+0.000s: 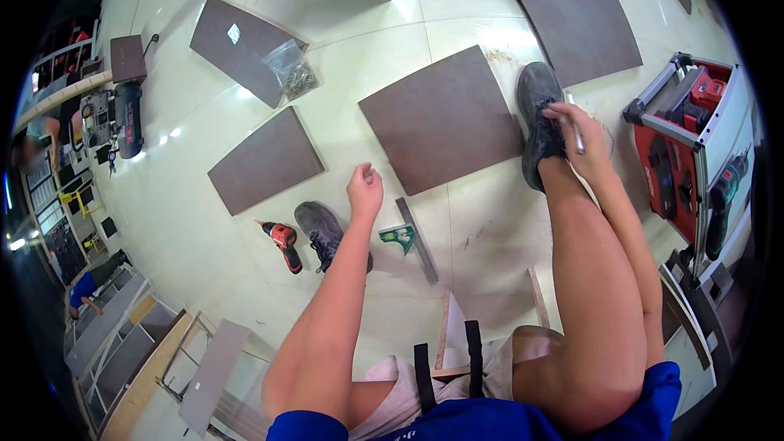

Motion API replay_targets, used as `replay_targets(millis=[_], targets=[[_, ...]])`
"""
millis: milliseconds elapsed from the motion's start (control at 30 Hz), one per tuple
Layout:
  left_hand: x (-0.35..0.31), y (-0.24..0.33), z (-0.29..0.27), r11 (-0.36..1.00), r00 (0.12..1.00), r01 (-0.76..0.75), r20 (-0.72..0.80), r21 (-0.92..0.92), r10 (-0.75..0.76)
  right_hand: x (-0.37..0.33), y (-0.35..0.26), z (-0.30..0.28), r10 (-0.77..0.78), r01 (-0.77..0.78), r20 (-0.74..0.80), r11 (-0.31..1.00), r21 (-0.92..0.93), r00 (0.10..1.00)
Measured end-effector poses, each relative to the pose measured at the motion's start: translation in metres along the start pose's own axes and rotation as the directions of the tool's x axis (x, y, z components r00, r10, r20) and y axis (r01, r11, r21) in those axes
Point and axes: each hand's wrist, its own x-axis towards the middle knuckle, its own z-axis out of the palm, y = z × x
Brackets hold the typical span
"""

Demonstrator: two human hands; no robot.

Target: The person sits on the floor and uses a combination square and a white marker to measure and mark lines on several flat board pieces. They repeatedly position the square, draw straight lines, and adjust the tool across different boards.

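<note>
In the head view, a pen-like stick (579, 140) sits within the right grip (590, 140), which is closed on it beside a dark shoe (535, 118); it looks slim, straight, pale. The left grip (365, 189) is loosely closed, nothing visible inside.

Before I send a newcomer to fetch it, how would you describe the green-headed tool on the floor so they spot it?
Find the large brown panel mid-picture. Just below its lowest corner in the picture, right of the person's left shoe, lies a measuring square with a long grey blade. Its green head sets it apart from the red drill on the shoe's other side.
</note>
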Motion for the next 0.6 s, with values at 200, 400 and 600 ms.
replay_targets(millis=[200,400,600], targets=[[0.007,0.040,0.056,0.981,0.991,0.132,-0.010,-0.144,-0.135,0.033,0.048,0.080,0.160,-0.056,0.383,0.961,-0.269,0.910],[-0.013,0.020,0.060,0.953,0.978,0.170,-0.078,-0.249,-0.195,0.035,0.045,0.103,0.288,-0.151,0.380,0.924,-0.351,0.879],[-0.029,0.017,0.035,0.968,0.984,0.176,0.035,-0.179,-0.172,0.032,0.058,0.097,0.274,-0.164,0.385,0.941,-0.296,0.881]])
